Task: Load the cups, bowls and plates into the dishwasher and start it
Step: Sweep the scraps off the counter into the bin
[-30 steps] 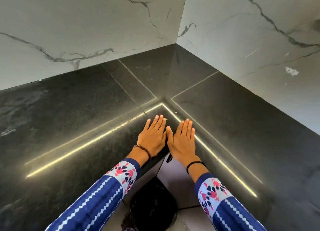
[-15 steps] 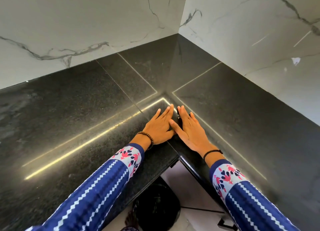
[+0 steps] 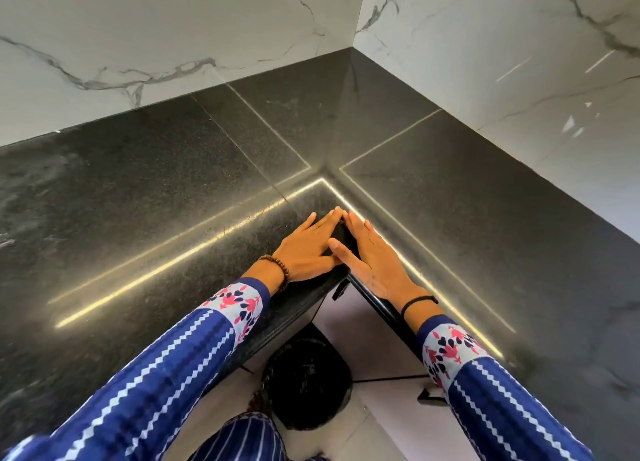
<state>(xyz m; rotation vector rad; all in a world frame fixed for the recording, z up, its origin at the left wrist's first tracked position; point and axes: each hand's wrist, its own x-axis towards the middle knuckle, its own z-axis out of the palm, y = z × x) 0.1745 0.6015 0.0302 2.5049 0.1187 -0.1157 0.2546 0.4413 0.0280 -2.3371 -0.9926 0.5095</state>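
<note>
Black granite covered the whole corner, and the countertop [image 3: 145,197] on the left lay bare up to the white marble wall [image 3: 138,27], crossed only by bright reflected strips of light. Near the inner corner the left hand [image 3: 306,249] lay palm down, fingers straight and together, grasping nothing; a beaded bracelet [image 3: 277,270] circled its wrist. Its fingertips met those of the right hand [image 3: 372,256], which was equally flat and empty, a black band [image 3: 419,301] at the wrist. Judged from that pose, both palms were resting in a deliberate starting position, not working, so loading seemed not yet begun. Below the counter edge, between the patterned blue sleeves [image 3: 156,377], a round dark object [image 3: 308,384] sat on the pale floor [image 3: 363,436]; it might have been a bin, though the angle left that unclear. No cups, bowls, plates or dishwasher appeared anywhere in view, so they presumably lay outside it. Nothing on the right-hand stretch of counter blocked the hands.
</note>
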